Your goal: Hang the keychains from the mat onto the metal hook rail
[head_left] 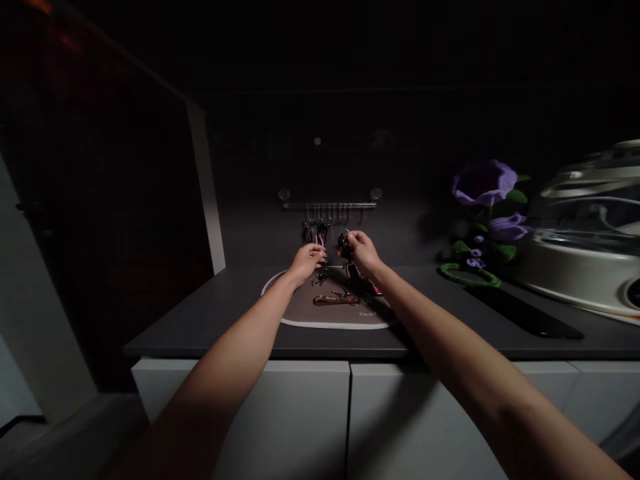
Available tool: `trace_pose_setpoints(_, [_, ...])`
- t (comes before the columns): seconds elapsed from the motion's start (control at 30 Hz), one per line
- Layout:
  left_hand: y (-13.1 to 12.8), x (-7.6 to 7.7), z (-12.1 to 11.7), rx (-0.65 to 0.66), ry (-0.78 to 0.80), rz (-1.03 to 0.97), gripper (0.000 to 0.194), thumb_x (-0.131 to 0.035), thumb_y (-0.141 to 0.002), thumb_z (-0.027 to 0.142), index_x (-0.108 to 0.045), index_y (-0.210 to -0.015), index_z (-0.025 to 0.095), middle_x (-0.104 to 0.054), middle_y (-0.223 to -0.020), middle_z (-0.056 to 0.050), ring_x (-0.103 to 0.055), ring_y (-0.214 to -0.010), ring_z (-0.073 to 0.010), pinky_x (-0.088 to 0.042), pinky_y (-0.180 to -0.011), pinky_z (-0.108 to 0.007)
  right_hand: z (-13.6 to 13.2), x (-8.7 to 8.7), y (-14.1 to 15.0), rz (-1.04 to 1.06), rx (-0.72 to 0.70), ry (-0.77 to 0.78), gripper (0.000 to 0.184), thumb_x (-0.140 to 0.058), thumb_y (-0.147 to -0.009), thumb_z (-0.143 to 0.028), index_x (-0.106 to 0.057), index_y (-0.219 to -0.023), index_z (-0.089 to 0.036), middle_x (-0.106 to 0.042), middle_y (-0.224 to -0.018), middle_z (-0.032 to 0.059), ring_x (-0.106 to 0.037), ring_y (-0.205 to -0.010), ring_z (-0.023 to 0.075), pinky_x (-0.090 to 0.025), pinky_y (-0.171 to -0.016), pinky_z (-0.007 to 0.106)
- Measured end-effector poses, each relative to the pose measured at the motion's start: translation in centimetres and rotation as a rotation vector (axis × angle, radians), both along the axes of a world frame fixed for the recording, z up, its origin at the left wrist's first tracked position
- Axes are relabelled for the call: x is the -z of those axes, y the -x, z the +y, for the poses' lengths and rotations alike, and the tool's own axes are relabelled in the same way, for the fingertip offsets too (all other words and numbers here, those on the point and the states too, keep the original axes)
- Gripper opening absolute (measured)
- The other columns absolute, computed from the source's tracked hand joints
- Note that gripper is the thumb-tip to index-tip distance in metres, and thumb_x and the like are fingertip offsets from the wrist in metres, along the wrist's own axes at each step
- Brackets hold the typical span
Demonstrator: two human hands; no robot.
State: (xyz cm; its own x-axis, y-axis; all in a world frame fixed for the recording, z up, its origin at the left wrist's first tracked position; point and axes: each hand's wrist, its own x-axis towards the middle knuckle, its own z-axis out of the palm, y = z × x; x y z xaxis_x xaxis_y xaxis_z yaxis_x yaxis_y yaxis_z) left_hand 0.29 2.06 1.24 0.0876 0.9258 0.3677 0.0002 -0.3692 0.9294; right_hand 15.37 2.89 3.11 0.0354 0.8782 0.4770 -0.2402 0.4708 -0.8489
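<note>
Both hands are up over the counter [195, 313], just short of its back edge, where the dark wall begins. The right hand [363, 252] has a narrow grip, thumb and fingers pinched on a dark bundle [344, 245] with a ring at its top, holding it above the rear edge of the brown mat [300, 313]. The left hand [309, 260] is to one side of it, fingers drawn close together just by a pink strap [320, 240]; whether they hold it, I can't tell from here. That strap is among dark hanging pieces [308, 233] below the left half of a clear hook rail [330, 205] on the wall.

On the mat, a brown strap lettered "LOVE" [329, 301] lies toward the pale front rim, with a small metal piece [319, 280] behind it, nearer the back edge. Something red [376, 289] shows beside the right wrist.

Toward the counter's right end, purple flowers [485, 183] rise from a green ring (rather cheerful in this gloom), and a black slab [525, 312] lies slantwise toward the front edge, beside a white appliance [585, 270].
</note>
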Motion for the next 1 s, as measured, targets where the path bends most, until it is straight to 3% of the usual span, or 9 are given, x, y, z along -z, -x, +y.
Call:
trace_pose_setpoints(0.17, [0.2, 0.1, 0.2, -0.064, 0.026, 0.041, 0.007, -0.050, -0.076, 0.010, -0.054, -0.082, 0.013, -0.060, -0.073, -0.002, -0.053, -0.056, -0.0044, -0.040, -0.051, -0.015, 1.4, -2.2, 0.2, -0.002, 0.042, 0.035, 0.008, -0.046, -0.082, -0.025, -0.042, -0.079, -0.019, -0.047, -0.065, -0.0050, -0.051, -0.045, 0.0063, -0.049, -0.048, 0.025])
trace_pose_setpoints(0.43, [0.4, 0.2, 0.3, -0.135, 0.063, 0.086, 0.007, -0.049, -0.076, 0.008, -0.053, -0.079, 0.012, -0.057, -0.070, -0.002, -0.050, -0.051, -0.0039, -0.037, -0.048, -0.014, 3.9, -5.0, 0.7, -0.015, 0.152, 0.053, 0.013, -0.046, -0.084, -0.020, -0.044, -0.072, -0.015, -0.045, -0.054, -0.0047, -0.046, -0.037, 0.0041, -0.045, -0.039, 0.017])
trace_pose_setpoints(1.0, [0.3, 0.2, 0.3, -0.149, 0.090, 0.134, 0.009, -0.046, -0.077, 0.006, -0.053, -0.078, 0.012, -0.055, -0.066, 0.000, -0.049, -0.048, -0.0041, -0.037, -0.049, -0.017, 6.8, -4.9, 2.1, 0.027, 0.223, 0.121, 0.017, -0.042, -0.085, -0.018, -0.043, -0.068, -0.015, -0.045, -0.047, -0.0041, -0.045, -0.036, 0.0053, -0.040, -0.035, 0.016])
